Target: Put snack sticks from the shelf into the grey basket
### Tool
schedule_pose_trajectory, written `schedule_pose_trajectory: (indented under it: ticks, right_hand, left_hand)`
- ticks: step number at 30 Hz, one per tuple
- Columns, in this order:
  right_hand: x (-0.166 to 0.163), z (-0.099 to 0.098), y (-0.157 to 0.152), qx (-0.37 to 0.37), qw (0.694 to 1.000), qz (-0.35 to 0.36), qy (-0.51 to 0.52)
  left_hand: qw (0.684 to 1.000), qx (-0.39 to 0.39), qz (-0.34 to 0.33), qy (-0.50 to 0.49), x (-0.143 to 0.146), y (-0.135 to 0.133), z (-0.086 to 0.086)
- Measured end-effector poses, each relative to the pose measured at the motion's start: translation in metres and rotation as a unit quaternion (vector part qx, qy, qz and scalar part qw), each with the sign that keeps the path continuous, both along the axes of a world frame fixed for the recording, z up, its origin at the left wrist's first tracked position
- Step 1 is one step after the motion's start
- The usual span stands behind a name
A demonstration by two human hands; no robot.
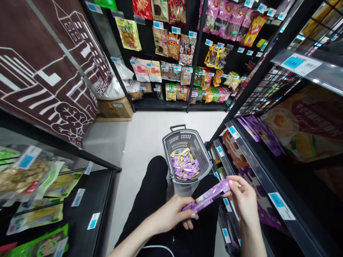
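I hold a long purple snack packet (207, 196) between both hands above my lap. My left hand (175, 213) grips its lower left end, fingers curled round it. My right hand (241, 196) pinches its upper right end. Just beyond the hands a grey shopping basket (198, 144) stands on the floor, holding several purple and yellow packets (184, 165). My legs in black trousers (152, 200) are under the hands.
A black shelf unit (257, 157) on the right carries purple and orange packets with blue price tags. Another shelf (88, 200) on the left holds green and yellow bags. Hanging snack bags (174, 46) fill the far wall. A cardboard box (115, 107) sits on the pale floor.
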State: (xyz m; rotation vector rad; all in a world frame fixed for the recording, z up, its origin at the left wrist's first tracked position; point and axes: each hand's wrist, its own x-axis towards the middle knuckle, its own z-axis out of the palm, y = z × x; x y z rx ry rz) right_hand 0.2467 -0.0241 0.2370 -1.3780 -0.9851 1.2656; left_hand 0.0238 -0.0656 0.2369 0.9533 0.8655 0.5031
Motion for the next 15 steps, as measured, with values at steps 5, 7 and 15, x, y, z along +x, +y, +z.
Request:
schedule_pose_trajectory:
  ticks: [5, 7, 15]
  right_hand:
    - [0.017, 0.003, 0.002, -0.02, 0.998, 0.051, 0.012]
    - [0.034, 0.002, 0.003, 0.003, 1.0, 0.024, 0.0]
    - [0.039, -0.021, -0.007, -0.06, 0.997, -0.032, 0.031]
  left_hand:
    - [0.989, -0.091, -0.028, -0.117, -0.013, -0.006, -0.013]
    - [0.985, -0.097, -0.012, -0.141, -0.019, -0.006, -0.018]
    - [0.976, 0.202, 0.055, 0.064, -0.026, -0.007, -0.026]
